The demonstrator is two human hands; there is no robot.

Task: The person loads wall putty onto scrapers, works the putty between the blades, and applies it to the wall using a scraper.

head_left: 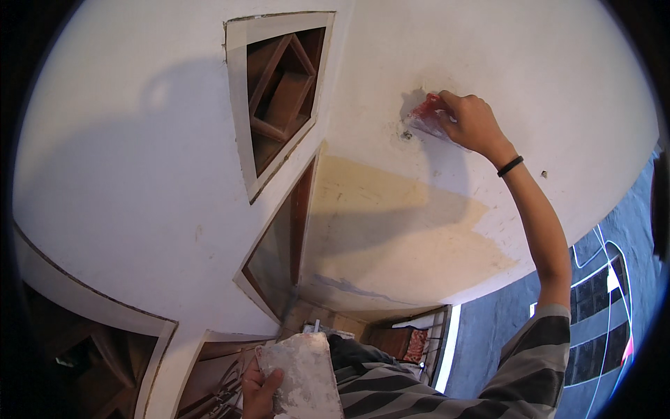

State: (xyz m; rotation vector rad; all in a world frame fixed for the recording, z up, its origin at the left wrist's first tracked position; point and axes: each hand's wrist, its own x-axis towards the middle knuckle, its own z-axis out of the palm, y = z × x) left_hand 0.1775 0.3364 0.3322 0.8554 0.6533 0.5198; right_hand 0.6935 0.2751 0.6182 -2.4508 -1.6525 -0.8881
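Observation:
High on the off-white wall, my right hand grips a red putty scraper smeared with white. Its blade lies at or close to the surface, beside a dark, rough spot. My thumb and fingers are closed round it. Low in front of me, my left hand holds a flat, pale board caked with whitish residue, the thumb across its face. A yellowish patch covers the wall's lower part, partly under my arm's shadow. Farther right is a small hole.
On the left, a pale-framed opening with brown wooden pieces is set in the adjoining wall. Below it is a brown-edged door or window. A blue-grey surface with white cables lies at right. Reddish patterned cloth sits low down.

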